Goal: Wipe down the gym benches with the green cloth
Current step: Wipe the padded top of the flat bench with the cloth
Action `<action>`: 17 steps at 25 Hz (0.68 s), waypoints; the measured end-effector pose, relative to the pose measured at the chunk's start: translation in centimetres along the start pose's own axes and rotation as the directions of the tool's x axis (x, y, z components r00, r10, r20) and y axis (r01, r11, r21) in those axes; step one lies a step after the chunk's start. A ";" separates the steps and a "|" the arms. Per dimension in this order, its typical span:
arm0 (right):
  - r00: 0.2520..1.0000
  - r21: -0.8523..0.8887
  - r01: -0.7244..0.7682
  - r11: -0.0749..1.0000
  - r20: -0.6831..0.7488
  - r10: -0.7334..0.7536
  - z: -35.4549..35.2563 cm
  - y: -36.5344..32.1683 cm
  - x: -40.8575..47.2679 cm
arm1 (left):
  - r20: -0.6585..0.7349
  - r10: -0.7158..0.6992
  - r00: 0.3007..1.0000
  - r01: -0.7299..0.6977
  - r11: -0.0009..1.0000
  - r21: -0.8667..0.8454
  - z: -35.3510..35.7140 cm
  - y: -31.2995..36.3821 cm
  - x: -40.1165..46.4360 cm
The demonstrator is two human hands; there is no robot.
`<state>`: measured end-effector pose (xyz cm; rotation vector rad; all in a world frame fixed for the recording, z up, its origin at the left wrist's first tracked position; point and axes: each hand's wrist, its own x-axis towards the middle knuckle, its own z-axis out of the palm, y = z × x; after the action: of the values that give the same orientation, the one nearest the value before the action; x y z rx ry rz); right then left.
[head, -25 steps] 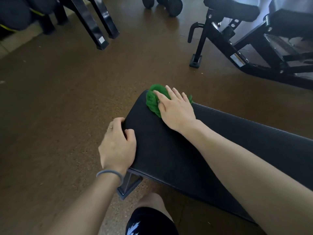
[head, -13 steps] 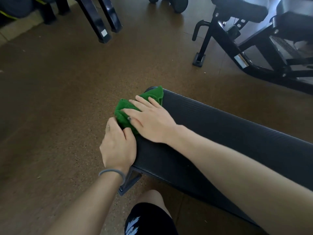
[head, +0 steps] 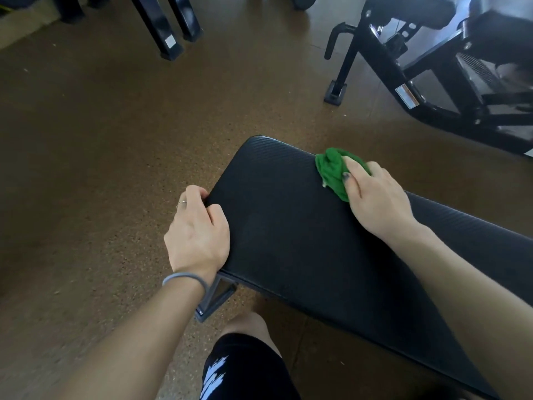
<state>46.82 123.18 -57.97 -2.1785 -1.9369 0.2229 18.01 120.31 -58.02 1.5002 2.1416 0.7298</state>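
A black padded gym bench (head: 288,226) runs from the middle of the view toward the lower right. My right hand (head: 375,197) presses a bunched green cloth (head: 331,171) onto the pad near its far edge, fingers curled over the cloth. My left hand (head: 199,232) grips the near left corner of the pad, fingers curled over the edge. A ring and a grey wristband show on that arm.
A second black bench frame (head: 403,90) stands on the brown floor at the upper right. Two black legs of other equipment (head: 167,39) stand at the upper left. My knee in black shorts (head: 245,368) is below the bench, beside its grey foot (head: 213,298).
My right hand has swept the green cloth from the bench's left end, beside my left hand, rightward along the far edge. My left hand has stayed on the corner.
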 end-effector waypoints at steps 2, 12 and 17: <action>0.999 -0.051 -0.039 0.998 -0.034 0.037 0.3 0.1 -0.4 | -0.009 0.005 1.000 -0.005 1.000 -0.008 0.1 -0.1 0.0; 0.907 -0.023 0.407 0.913 0.128 -0.401 2.6 -10.8 -8.2 | -0.013 0.016 1.000 -0.016 0.999 -0.032 0.2 -0.4 0.3; 0.869 -0.021 0.478 0.878 0.160 -0.469 2.2 -9.8 -11.4 | 0.005 0.021 1.000 -0.021 0.999 -0.046 0.1 -0.3 0.2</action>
<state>35.50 113.05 -57.93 -1.6782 -2.5192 0.2505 17.77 120.45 -58.29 1.5010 2.0935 0.7761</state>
